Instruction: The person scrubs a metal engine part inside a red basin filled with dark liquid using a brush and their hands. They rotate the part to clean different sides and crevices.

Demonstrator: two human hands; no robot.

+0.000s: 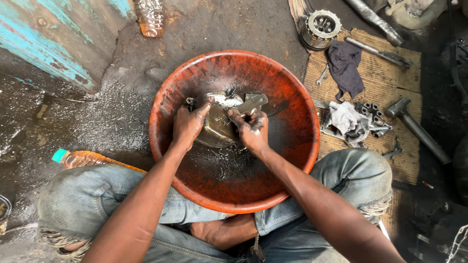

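Head view, item one: grimy grey metal engine cover [217,124], lying in your round orange-red plastic basin [292,97], long axis running roughly upper right to lower left, a flat bracket end pointing upper right. Your left hand [189,124] grips its left edge; your right hand [251,129] clasps its right side, fingers closed. Cover sits between both hands. Hammer [414,127] rests on cardboard [390,83], well apart.

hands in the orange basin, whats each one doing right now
Left hand: closed on the edge of the grey metal engine cover.
Right hand: closed around a flat grey metal tool, pressed on the cover.
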